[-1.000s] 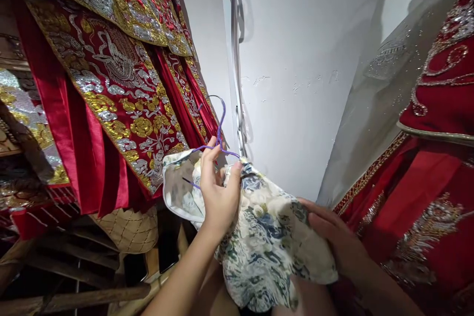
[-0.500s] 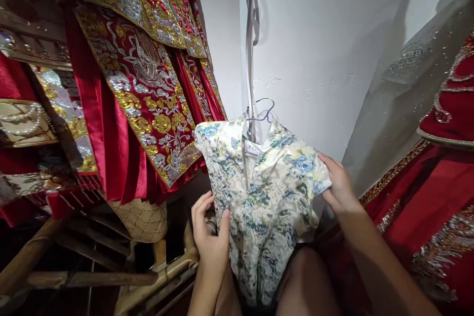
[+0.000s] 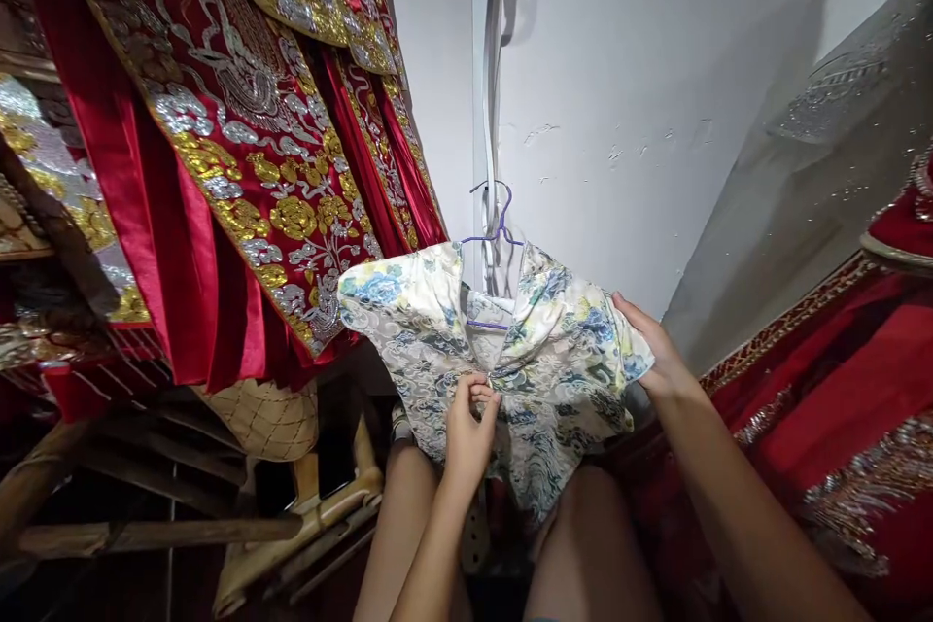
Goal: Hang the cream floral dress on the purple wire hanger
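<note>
A white dress with blue and yellow flowers (image 3: 554, 350) hangs over a purple clothes hanger (image 3: 501, 231), spread out above the person's knees. My right hand (image 3: 660, 355) grips the edge of its right-hand short sleeve, thumb on top, other fingers behind the cloth. At the base of the V-shaped neckline, my left hand (image 3: 472, 418) has its fingers bent together, pinching the front; a small part there, perhaps a zip pull, is too small to make out. The left-hand sleeve stands out with no hand on it.
A red costume with gold and silver embroidery (image 3: 277, 165) hangs at the left. Below it is a bamboo chair or frame (image 3: 313, 525). Another red beaded garment (image 3: 838, 389) is at the right. A white wall (image 3: 619, 68) with a pale upright strip stands ahead.
My left hand has moved from beside the dress to the base of its neckline, closing its fingers there. The dress has spread wider and its hem sits higher. My right hand keeps the sleeve.
</note>
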Tool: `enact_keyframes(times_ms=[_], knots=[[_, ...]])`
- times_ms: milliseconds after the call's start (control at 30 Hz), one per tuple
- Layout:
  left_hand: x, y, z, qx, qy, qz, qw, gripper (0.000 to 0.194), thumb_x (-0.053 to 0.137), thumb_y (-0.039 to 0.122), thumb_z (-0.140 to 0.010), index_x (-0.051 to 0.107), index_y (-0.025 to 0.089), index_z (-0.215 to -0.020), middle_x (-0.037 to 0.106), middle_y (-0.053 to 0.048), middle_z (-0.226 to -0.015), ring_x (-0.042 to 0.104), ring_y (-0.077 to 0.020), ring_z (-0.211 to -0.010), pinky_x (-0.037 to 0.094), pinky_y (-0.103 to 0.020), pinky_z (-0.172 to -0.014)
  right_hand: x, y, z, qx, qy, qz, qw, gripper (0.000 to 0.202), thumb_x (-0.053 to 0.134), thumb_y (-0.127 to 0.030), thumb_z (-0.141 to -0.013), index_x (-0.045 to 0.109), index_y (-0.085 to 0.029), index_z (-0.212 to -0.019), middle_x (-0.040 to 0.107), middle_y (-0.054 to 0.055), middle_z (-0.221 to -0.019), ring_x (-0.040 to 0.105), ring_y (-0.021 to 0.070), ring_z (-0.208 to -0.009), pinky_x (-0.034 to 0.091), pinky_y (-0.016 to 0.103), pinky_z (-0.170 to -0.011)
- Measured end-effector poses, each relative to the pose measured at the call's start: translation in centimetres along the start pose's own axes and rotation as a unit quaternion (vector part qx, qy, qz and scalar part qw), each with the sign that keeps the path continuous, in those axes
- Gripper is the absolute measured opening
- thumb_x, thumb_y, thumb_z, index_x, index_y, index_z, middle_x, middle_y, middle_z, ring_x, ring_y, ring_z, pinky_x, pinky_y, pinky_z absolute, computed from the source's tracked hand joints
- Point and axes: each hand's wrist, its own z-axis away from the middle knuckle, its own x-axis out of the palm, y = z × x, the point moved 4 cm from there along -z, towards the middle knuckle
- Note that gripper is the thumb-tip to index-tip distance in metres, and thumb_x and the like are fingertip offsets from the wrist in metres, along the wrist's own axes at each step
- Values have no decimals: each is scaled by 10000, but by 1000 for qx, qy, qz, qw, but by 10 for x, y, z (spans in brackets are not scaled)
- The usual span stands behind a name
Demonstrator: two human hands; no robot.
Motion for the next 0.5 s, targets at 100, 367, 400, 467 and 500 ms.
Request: enact_keyframes(times_ms=[100, 367, 400, 467, 500], knots=[[8, -3, -3, -9, 14, 14, 1000, 236, 573, 396, -942, 588, 176, -1025, 645, -44, -843, 618, -182, -809, 467, -287, -778, -4, 3, -5, 22, -13, 2, 1000, 372, 679, -553, -819, 747, -196, -903, 787, 101, -849, 760, 332, -929, 609, 439, -788], [16, -2, -18, -36, 31, 41, 998, 291, 581, 434, -911, 615, 163, -811, 524, 12, -663, 456, -127, -614, 349, -228, -591, -27, -23, -25, -80, 64, 70, 992, 287, 764, -479, -773, 728, -230, -912, 787, 74, -920, 734, 328, -990, 598, 419, -804], [18, -3, -16, -43, 30, 46, 998, 280, 593, 422, -894, 606, 163, -788, 489, 25, -632, 427, -120, -590, 330, -225, -574, -30, -26, -26, -110, 81, 88, 987, 312, 766, -483, -773, 725, -230, -951, 783, 79, -974, 717, 328, -1041, 591, 420, -839], [20, -5, -7, -60, 30, 55, 996, 273, 608, 408, -862, 581, 169, -732, 421, 45, -582, 379, -113, -554, 298, -223, -547, -35, -26, -21, -183, 122, 133, 966, 407, 756, -486, -780, 695, -229, -1089, 746, 92, -1148, 655, 317, -1178, 550, 428, -951], [21, -6, 0, -68, 30, 58, 996, 283, 606, 408, -854, 564, 173, -702, 401, 49, -569, 368, -113, -546, 291, -224, -541, -36, -22, -14, -230, 151, 159, 948, 465, 745, -477, -790, 661, -229, -1174, 700, 101, -1258, 608, 305, -1252, 508, 435, -1022]])
